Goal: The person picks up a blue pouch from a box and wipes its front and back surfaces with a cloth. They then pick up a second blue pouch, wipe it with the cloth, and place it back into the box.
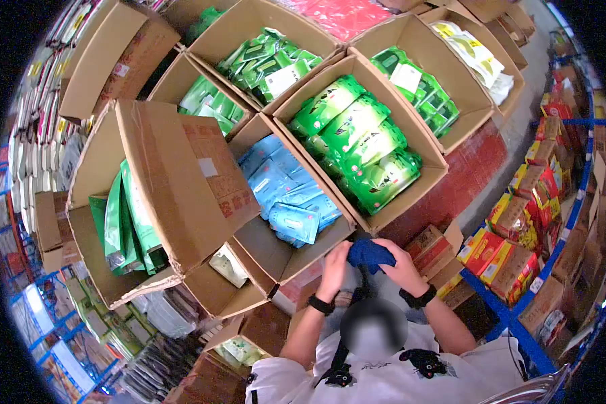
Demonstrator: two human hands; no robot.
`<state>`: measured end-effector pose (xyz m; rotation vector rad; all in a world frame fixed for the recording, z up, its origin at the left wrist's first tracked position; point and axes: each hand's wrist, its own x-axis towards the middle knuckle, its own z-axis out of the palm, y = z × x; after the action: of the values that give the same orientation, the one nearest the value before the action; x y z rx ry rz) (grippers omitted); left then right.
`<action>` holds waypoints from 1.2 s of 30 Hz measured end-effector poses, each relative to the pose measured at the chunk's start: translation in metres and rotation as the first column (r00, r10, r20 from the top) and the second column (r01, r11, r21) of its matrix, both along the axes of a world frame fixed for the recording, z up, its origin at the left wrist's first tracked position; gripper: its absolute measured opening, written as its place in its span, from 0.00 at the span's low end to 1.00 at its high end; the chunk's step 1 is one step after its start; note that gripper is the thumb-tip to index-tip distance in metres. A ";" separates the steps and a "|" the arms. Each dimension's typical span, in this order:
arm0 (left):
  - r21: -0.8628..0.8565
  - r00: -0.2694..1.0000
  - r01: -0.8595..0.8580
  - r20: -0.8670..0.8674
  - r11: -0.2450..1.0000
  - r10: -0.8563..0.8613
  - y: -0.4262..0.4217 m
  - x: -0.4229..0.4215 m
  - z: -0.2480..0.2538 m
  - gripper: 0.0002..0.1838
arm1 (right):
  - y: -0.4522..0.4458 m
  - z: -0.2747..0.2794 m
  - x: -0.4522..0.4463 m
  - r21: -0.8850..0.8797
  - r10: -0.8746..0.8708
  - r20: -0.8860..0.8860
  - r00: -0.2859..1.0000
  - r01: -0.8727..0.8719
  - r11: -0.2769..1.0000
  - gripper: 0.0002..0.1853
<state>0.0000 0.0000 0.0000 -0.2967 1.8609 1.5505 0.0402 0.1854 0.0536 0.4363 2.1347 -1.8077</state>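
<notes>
A crumpled dark blue cloth [372,256] is between my two hands, in front of my body. My left hand [334,271] presses against its left side with the fingers close together. On the other side, the fingers of my right hand [404,264] grip its right edge. What kind of cloth article it is cannot be made out. Just beyond my hands stands an open carton [296,266] with light blue packets [289,192] inside. Behind it to the right, another carton [421,195] is filled with green and white pouches [360,135].
More open cartons surround these, holding green packets [266,60] and dark green bags [121,222]. A raised cardboard flap [182,175] leans at the left. Red and yellow boxed packs [501,259] sit on a blue-framed rack [495,303] at the right.
</notes>
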 end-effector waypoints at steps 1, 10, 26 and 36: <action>0.027 1.000 -0.009 0.011 1.000 0.008 -0.008 -0.004 0.012 0.14 | -0.004 0.002 0.003 0.011 0.009 -0.004 1.000 -0.009 1.000 0.29; -0.174 0.855 -0.322 0.368 0.931 0.365 -0.150 -0.008 -0.206 0.12 | -0.022 -0.066 -0.018 0.128 0.042 0.165 0.985 -0.064 0.990 0.29; -0.193 0.595 -0.312 0.724 0.930 0.349 -0.175 -0.001 -0.370 0.27 | -0.061 -0.107 -0.037 0.219 0.074 0.275 0.959 -0.137 0.966 0.31; -0.195 0.509 -0.577 0.675 0.794 0.535 -0.166 -0.024 -0.409 0.36 | -0.069 -0.128 -0.028 0.239 0.254 0.368 0.894 -0.355 0.904 0.33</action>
<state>-0.0243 -0.1665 -0.4087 -1.3904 1.1198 1.5422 0.0124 0.1161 -0.0745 0.4069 2.0990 -1.1499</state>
